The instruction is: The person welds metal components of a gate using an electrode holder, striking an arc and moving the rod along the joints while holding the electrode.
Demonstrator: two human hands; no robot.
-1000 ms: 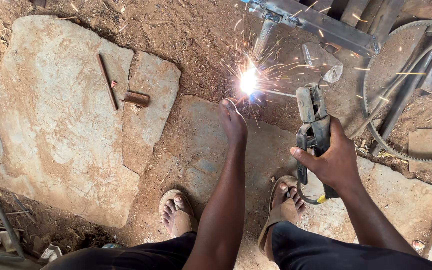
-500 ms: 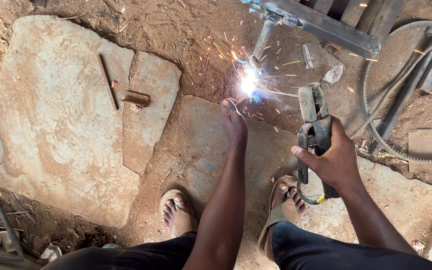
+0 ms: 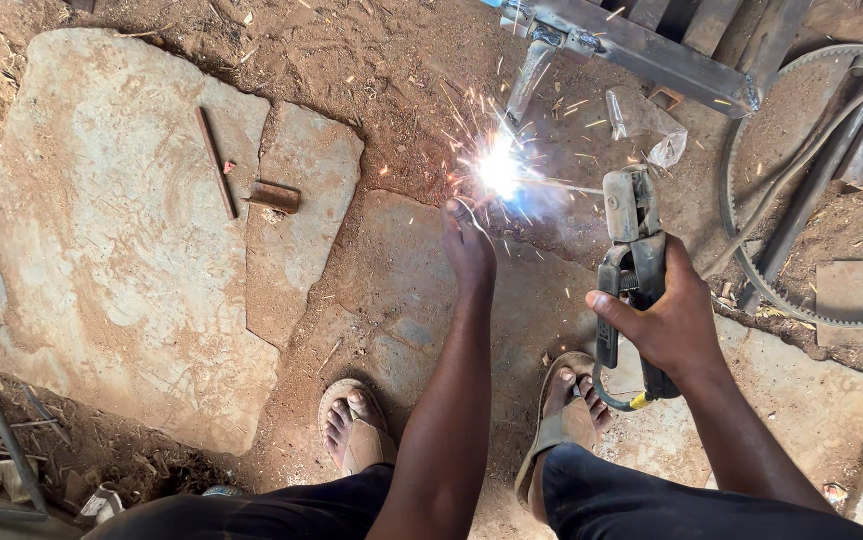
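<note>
My right hand (image 3: pixel 666 325) grips the chunky, stiff electrode holder (image 3: pixel 634 262) by its handle; left hand (image 3: pixel 468 245) steadies something hidden near the sparks (image 3: pixel 500 168), grip unclear.

The right hand (image 3: pixel 666 325) is closed around a grey welding holder (image 3: pixel 634 262). A thin rod sticks out of the holder to a very bright spark (image 3: pixel 500 168) — little sparks fly all around it. The left hand (image 3: pixel 468 240) reaches down to the ground just beside the bright spot. Two feet in sandals (image 3: pixel 356 428) stand on flat stone slabs (image 3: pixel 101 250). A rusty rod (image 3: pixel 216 163) lies on one slab. A grey metal frame (image 3: pixel 641 45) lies above — near a big toothed ring (image 3: pixel 751 270).
</note>
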